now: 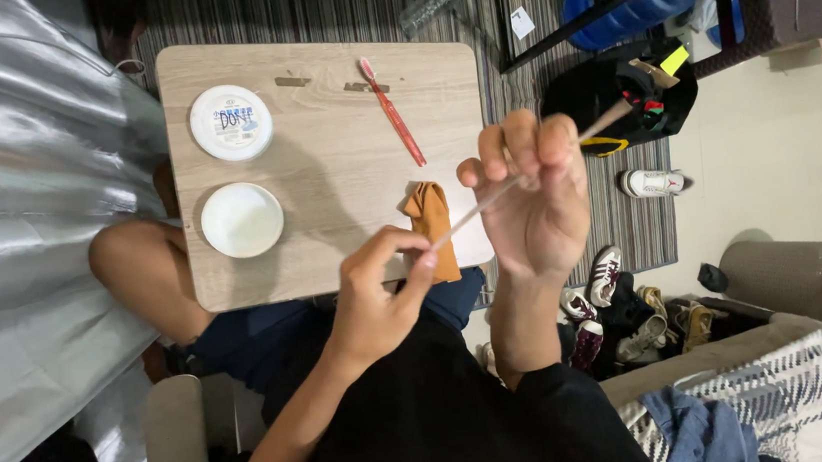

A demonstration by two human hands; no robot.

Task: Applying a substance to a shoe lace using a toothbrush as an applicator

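Head view shows the left hand [377,299] pinching the near end of a thin stick [526,176] and the right hand [529,200] closed around its middle (above the table [321,129]); an orange cloth [430,221] lies below; wiping seems underway, needing steady grip.

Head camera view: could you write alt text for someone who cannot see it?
Two bare hands, left hand and right hand, hold a thin stick above a small wooden table. On it lie an orange cloth, a red toothbrush and two round white tubs.
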